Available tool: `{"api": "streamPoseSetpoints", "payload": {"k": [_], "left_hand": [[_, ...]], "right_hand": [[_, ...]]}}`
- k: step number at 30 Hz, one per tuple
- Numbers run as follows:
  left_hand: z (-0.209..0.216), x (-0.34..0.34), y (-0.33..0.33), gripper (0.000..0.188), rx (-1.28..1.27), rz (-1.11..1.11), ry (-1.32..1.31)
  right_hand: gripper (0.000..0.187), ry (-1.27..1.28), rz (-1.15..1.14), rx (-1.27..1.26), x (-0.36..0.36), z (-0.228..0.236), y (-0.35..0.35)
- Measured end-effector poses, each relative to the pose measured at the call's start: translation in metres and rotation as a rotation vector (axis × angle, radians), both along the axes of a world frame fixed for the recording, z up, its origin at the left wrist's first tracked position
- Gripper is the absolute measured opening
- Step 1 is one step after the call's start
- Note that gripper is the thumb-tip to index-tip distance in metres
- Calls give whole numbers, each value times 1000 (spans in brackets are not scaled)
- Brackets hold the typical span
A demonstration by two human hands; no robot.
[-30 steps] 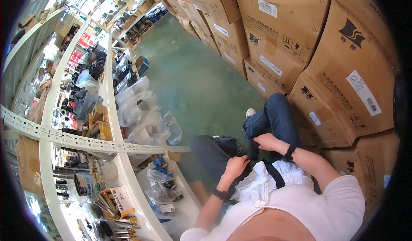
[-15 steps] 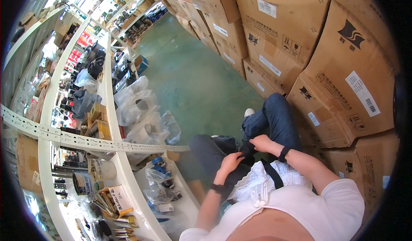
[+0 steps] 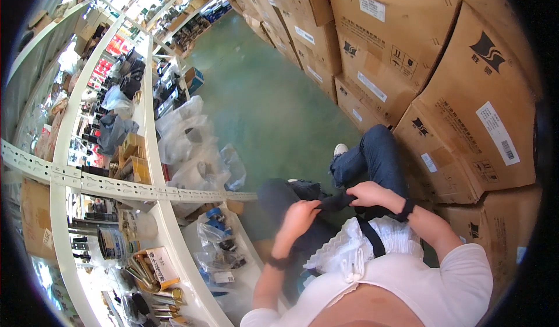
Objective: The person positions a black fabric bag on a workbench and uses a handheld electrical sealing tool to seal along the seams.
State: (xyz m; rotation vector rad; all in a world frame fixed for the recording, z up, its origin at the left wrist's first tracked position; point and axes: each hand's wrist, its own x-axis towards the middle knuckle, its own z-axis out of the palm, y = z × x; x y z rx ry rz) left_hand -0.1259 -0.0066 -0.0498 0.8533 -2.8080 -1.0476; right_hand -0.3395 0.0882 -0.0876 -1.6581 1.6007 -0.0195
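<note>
In front of my body, above my bent legs in dark jeans (image 3: 384,158), both hands hold one dark, elongated thing (image 3: 336,202). It spans the space between my hands, and its kind cannot be made out. My left hand (image 3: 299,217) is closed on its left end, thumb and fingers pinched together. Around the right end my right hand (image 3: 372,195) is closed, with the back of the hand facing up. Each wrist wears a black band. A black strap (image 3: 371,235) lies across the white lace cloth at my waist.
Large cardboard boxes (image 3: 390,41) are stacked along the right. White metal shelving (image 3: 152,117) on the left carries bagged parts, small boxes and brass-coloured fittings (image 3: 145,271). Plastic-wrapped parts (image 3: 186,135) and blue fittings (image 3: 216,222) sit on its lower levels. A green floor (image 3: 273,94) runs ahead.
My hands have risen a little and moved apart, the left one leftward. More of the dark thing now shows between them. The view has shifted slightly.
</note>
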Motion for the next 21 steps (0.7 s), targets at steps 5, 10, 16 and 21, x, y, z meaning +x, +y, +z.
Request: {"api": "streamPoseSetpoints", "payload": {"k": [5, 10, 16, 21], "left_hand": [[49, 9, -12, 20, -117, 131, 163], [25, 3, -8, 21, -158, 132, 127], [24, -2, 13, 19, -12, 199, 63], [34, -1, 23, 21, 16, 213, 115]], "right_hand": [[23, -148, -156, -276, -2, 49, 2], [23, -55, -200, -347, 3, 18, -11], [20, -333, -432, -245, 0, 11, -14], [20, -272, -432, -375, 6, 38, -1]]}}
